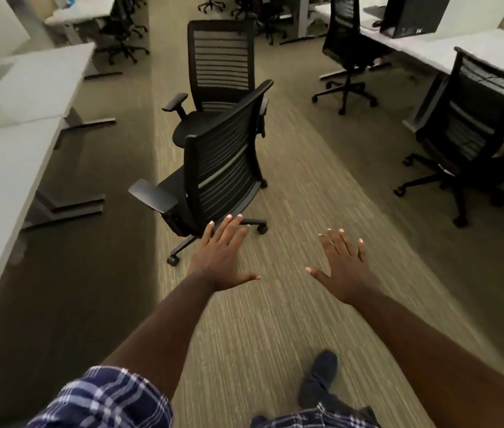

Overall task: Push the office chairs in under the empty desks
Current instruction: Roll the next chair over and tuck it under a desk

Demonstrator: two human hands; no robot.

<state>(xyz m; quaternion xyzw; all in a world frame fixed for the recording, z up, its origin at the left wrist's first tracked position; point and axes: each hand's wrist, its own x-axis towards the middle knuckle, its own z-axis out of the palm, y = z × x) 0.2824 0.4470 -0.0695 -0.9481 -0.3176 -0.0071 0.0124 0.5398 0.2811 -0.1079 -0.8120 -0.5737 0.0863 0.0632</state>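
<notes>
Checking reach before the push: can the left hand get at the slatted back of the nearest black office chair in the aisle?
Probably yes. The left hand is open and empty, stretched toward the nearest black office chair, and only bare striped carpet lies between. It seems short of the backrest, so a step forward looks needed.

Behind the near chair (223, 168), the far chair (218, 66) shows only its backrest, one armrest and part of its seat; its base and wheels are hidden by the near chair's back. Left of the near chair, the white desk (0, 180) runs out past the left edge. Right of it, the dark monitor (414, 13) is cut by the top edge. Beyond it, the distant chairs (121, 35) are blurred and their details unreadable.
</notes>
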